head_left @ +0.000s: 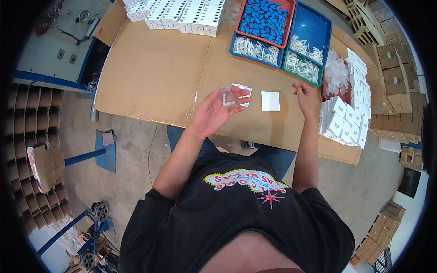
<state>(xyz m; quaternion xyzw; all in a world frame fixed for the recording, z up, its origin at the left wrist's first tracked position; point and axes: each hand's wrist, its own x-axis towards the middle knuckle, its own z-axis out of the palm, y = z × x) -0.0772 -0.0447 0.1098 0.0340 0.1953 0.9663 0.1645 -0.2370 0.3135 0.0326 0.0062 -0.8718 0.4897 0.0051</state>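
Observation:
My left hand (210,113) is turned palm up above the table, holding a small clear plastic bag (226,98) across its fingers. A small white piece shows inside the bag. Partly hidden behind those fingers lies a white flat item (247,103). To its right rests a white square card or box (270,101). My right hand (304,94) is raised right of the square, with thumb and fingers drawn together. Whatever is in that pinch, if anything, is too small to make out. The green tray (317,83) of white pieces is the closest container to it.
Behind stand a red tray (291,20) of blue pieces, a blue tray (234,51) of white pieces, and another blue tray (314,22). Clear bags (337,75) fill a container at right, beside stacked white boxes (339,120). More white boxes (182,16) line the far edge.

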